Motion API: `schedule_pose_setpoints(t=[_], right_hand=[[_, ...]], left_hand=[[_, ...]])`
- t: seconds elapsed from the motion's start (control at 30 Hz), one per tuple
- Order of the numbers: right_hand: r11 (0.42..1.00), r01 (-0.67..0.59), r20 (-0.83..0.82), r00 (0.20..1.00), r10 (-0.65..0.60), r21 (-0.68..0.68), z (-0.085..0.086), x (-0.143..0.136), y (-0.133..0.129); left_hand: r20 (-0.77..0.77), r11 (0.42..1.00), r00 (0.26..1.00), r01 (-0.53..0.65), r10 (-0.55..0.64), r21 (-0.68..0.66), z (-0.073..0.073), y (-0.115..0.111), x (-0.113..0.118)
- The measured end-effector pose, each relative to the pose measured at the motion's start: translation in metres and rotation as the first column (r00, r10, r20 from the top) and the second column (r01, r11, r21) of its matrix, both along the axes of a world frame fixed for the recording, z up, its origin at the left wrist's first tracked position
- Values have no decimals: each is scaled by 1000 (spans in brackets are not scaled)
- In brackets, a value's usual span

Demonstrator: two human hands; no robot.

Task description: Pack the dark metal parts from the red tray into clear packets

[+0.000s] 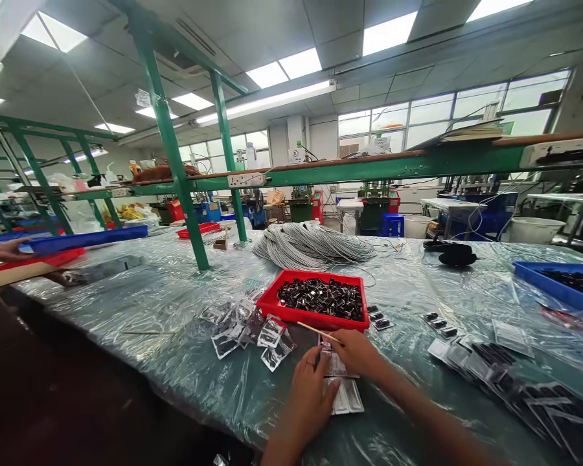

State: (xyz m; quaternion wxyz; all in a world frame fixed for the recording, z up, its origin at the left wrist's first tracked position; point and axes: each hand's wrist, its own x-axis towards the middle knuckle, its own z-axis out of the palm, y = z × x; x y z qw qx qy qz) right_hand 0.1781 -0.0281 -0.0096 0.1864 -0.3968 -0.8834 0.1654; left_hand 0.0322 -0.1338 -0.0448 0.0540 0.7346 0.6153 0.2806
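Observation:
My right hand [360, 353] is closed around a thin wooden stick [311, 329], which points up and left toward the red tray. Beside it, my left hand [306, 393] has bent fingers at the edge of a clear plastic packet [337, 367]; what lies under the fingertips is partly hidden. Closer to me, more pale packets [352, 396] lie flat by my left thumb. Just beyond both hands, a red tray [291, 314] holds many small black parts with shiny metal ends [320, 296]. Filled clear packets [276, 343] are heaped left of my hands.
Coiled grey cable [315, 246] lies behind the tray. Packets with black parts [495, 369] spread along the right, near a blue tray [554, 283]. A green post [194, 233] rises from the plastic-covered table [184, 375]. At far left, another person's hand [7, 251] touches a blue tray.

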Motion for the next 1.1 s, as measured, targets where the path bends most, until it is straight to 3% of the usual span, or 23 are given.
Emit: schedule_pose_setpoints(t=[0.1, 0.23, 0.37, 0.43, 0.5, 0.53, 0.6, 0.7, 0.8, 0.97, 1.1], right_hand=[[1000, -24, 2, 1000, 24, -4, -5, 9, -31], [985, -131, -100, 988, 121, -108, -20, 32, -77], [956, -114, -336, 942, 18, -269, -28, 36, -80], [900, -142, -568, 812, -131, -411, -27, 27, -62], [810, -264, -764, 565, -311, -524, -23, 10, -39], [770, -328, -808, 446, -385, -547, -21, 0, -27], [734, -401, -834, 326, -445, -548, -17, -21, -6], [733, -422, -845, 288, -451, -534, -17, -48, 13], [728, -423, -842, 264, -471, -540, -24, -62, 12], [699, -443, -828, 288, -482, -561, -36, -48, -14], [752, -382, -843, 260, -471, -538, -29, -25, -11]], left_hand=[[33, 1000, 999, -10, 11, -24, -7, -9, -9], [83, 995, 993, 88, -84, -43, -33, -24, -20], [162, 993, 987, 33, -14, -115, -51, -30, -19], [184, 987, 983, 25, 5, -160, -48, -28, -15], [202, 985, 979, 20, 15, -169, -39, -24, -11], [208, 987, 978, 1, 32, -158, -32, -22, -9], [202, 991, 977, -37, 63, -126, -20, -16, -5], [180, 994, 982, -41, 59, -104, -9, -8, 0], [193, 994, 979, -52, 69, -91, -13, -6, 1], [198, 993, 977, -53, 74, -108, -33, -11, -4], [164, 986, 983, -60, 86, -155, -33, -12, -7]])
